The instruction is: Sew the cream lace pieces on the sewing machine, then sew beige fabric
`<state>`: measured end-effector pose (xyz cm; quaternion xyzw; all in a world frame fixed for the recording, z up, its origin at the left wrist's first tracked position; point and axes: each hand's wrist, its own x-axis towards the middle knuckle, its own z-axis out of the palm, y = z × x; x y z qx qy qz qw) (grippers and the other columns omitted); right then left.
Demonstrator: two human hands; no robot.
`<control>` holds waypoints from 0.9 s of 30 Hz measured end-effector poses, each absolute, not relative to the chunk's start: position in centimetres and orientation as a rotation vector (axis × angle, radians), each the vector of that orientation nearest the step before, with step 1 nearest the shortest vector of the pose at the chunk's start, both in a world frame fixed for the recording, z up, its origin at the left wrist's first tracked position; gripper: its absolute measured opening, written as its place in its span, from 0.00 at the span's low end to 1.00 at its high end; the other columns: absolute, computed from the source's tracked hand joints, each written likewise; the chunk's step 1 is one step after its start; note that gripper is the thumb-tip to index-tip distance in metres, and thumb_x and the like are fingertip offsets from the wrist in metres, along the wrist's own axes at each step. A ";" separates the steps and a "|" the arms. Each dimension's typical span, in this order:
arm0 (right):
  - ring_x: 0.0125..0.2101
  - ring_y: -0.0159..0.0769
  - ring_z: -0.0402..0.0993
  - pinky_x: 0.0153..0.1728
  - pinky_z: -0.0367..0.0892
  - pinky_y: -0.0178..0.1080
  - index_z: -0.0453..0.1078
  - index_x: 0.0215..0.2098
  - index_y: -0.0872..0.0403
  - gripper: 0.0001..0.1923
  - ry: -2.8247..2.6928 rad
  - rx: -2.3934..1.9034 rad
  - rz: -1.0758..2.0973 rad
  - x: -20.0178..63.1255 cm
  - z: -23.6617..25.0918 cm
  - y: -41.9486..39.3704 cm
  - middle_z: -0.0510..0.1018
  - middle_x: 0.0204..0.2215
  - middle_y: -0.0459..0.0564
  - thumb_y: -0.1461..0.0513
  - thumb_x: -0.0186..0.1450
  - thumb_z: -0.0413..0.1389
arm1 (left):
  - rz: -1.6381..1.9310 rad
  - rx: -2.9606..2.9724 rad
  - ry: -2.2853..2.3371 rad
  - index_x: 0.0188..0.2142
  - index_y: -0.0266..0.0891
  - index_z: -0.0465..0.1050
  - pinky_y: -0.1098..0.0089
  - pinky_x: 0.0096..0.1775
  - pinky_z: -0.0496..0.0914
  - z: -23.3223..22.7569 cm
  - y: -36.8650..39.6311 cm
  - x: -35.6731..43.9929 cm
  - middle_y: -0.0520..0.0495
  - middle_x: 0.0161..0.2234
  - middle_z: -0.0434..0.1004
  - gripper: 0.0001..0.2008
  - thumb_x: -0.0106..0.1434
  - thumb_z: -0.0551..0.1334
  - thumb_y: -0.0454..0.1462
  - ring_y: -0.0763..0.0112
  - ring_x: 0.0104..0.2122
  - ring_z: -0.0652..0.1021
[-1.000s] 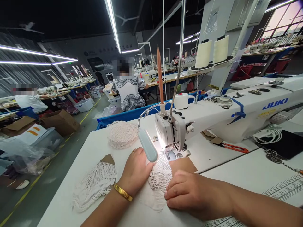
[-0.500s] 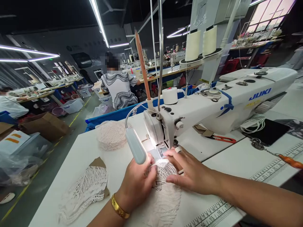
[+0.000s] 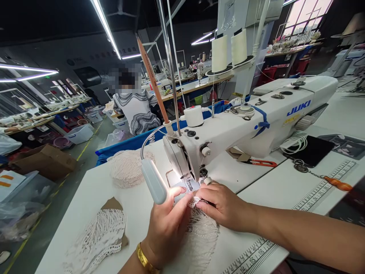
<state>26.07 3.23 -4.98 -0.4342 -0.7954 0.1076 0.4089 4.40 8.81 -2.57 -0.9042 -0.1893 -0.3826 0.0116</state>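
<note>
A white JUKI sewing machine [image 3: 256,125] stands across the white table [image 3: 137,205]. A piece of white lace [image 3: 201,236] lies in front of its needle area [image 3: 188,184]. My left hand [image 3: 168,226], with a gold bangle on the wrist, pinches the lace's far edge right below the needle. My right hand [image 3: 222,203] grips the same edge from the right, fingertips touching the left hand's. The grey lamp head [image 3: 154,182] hangs just above my left hand.
A lace piece on brown card [image 3: 98,236] lies at the left and a stack of lace pieces [image 3: 127,167] behind it. Red snips [image 3: 261,163], a black pad [image 3: 312,150] and an orange-handled tool [image 3: 335,183] lie at the right. A person [image 3: 137,110] sits at the table ahead.
Both hands slid forward along the lace up to the needle. They went from lying flat on the lace to pinching its far edge. The view swung to the right.
</note>
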 end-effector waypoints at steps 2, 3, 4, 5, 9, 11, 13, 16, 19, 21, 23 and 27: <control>0.29 0.35 0.61 0.35 0.58 0.39 0.59 0.31 0.51 0.16 -2.002 -1.083 0.275 26.0 -4.9 3.3 0.68 0.26 0.43 0.60 0.79 0.47 | -1.244 -2.777 -0.545 0.57 0.44 0.77 0.60 0.41 0.80 -2.6 8.9 4.3 0.40 0.46 0.80 0.17 0.72 0.60 0.31 0.58 0.44 0.82; 0.29 0.35 0.61 0.35 0.58 0.39 0.58 0.31 0.51 0.16 -2.001 -1.080 0.282 26.0 -4.9 3.3 0.68 0.26 0.43 0.60 0.79 0.47 | -1.263 -2.759 -0.523 0.56 0.44 0.78 0.60 0.42 0.79 -2.6 8.9 4.3 0.41 0.45 0.80 0.16 0.72 0.60 0.31 0.59 0.43 0.82; 0.29 0.35 0.61 0.35 0.58 0.39 0.58 0.31 0.51 0.16 -2.001 -1.075 0.290 26.0 -4.9 3.3 0.67 0.26 0.43 0.60 0.79 0.47 | -1.276 -2.746 -0.511 0.55 0.43 0.79 0.61 0.42 0.79 -2.6 8.9 4.3 0.41 0.45 0.80 0.15 0.72 0.60 0.31 0.59 0.43 0.81; 0.28 0.34 0.60 0.34 0.57 0.39 0.57 0.30 0.51 0.17 -1.999 -1.071 0.294 26.0 -4.9 3.3 0.67 0.26 0.42 0.60 0.79 0.47 | -1.283 -2.736 -0.506 0.55 0.42 0.79 0.61 0.43 0.78 -2.6 9.0 4.2 0.41 0.46 0.80 0.15 0.72 0.61 0.30 0.60 0.44 0.81; 0.27 0.33 0.58 0.34 0.56 0.38 0.55 0.29 0.51 0.17 -1.982 -1.045 0.293 25.9 -4.7 3.2 0.64 0.25 0.41 0.61 0.78 0.48 | -1.283 -2.712 -0.500 0.52 0.41 0.80 0.62 0.44 0.77 -2.8 9.1 4.2 0.41 0.46 0.81 0.13 0.71 0.62 0.30 0.61 0.43 0.81; 0.27 0.33 0.58 0.34 0.57 0.38 0.56 0.29 0.51 0.17 -1.982 -1.037 0.296 25.9 -4.6 3.2 0.64 0.26 0.41 0.61 0.78 0.48 | -1.271 -2.718 -0.482 0.50 0.40 0.80 0.62 0.43 0.77 -2.7 9.1 4.2 0.41 0.45 0.80 0.12 0.71 0.62 0.30 0.61 0.43 0.81; 0.27 0.33 0.58 0.34 0.57 0.38 0.57 0.29 0.51 0.17 -1.995 -1.033 0.298 25.9 -4.6 3.2 0.65 0.26 0.42 0.62 0.78 0.48 | -1.240 -2.744 -0.498 0.49 0.41 0.79 0.61 0.41 0.77 -2.6 9.0 4.3 0.42 0.45 0.79 0.11 0.71 0.61 0.29 0.60 0.42 0.81; 0.28 0.34 0.59 0.35 0.57 0.39 0.57 0.29 0.51 0.17 -2.011 -1.027 0.279 25.9 -4.8 3.2 0.65 0.26 0.42 0.62 0.78 0.48 | -1.210 -2.793 -0.563 0.52 0.43 0.76 0.59 0.39 0.78 -2.4 8.9 4.6 0.41 0.44 0.79 0.14 0.71 0.60 0.29 0.58 0.41 0.81; 0.28 0.34 0.59 0.35 0.57 0.39 0.57 0.29 0.51 0.17 -2.021 -1.031 0.255 25.9 -5.0 3.2 0.65 0.26 0.42 0.62 0.78 0.47 | -1.202 -2.791 -0.574 0.54 0.45 0.75 0.58 0.40 0.78 -2.2 8.8 4.7 0.41 0.45 0.79 0.16 0.71 0.59 0.30 0.57 0.43 0.81; 0.29 0.34 0.60 0.35 0.58 0.39 0.58 0.29 0.51 0.17 -2.034 -1.037 0.253 26.0 -5.1 3.2 0.66 0.26 0.42 0.62 0.78 0.47 | -1.194 -2.792 -0.566 0.52 0.46 0.75 0.58 0.40 0.78 -2.1 8.7 4.8 0.42 0.44 0.79 0.14 0.71 0.59 0.30 0.58 0.42 0.81; 0.29 0.35 0.60 0.35 0.57 0.40 0.59 0.30 0.51 0.17 -2.037 -1.032 0.259 26.0 -5.1 3.2 0.66 0.27 0.42 0.62 0.78 0.47 | -1.190 -2.813 -0.568 0.48 0.46 0.76 0.59 0.38 0.77 -2.0 8.7 4.8 0.43 0.43 0.79 0.12 0.71 0.59 0.30 0.59 0.40 0.81; 0.29 0.34 0.60 0.35 0.56 0.39 0.59 0.30 0.51 0.16 -2.028 -1.009 0.294 26.1 -5.0 3.2 0.65 0.27 0.42 0.63 0.78 0.48 | -1.178 -2.832 -0.594 0.40 0.45 0.75 0.62 0.37 0.76 -1.7 8.6 4.9 0.44 0.41 0.78 0.10 0.70 0.59 0.28 0.62 0.38 0.80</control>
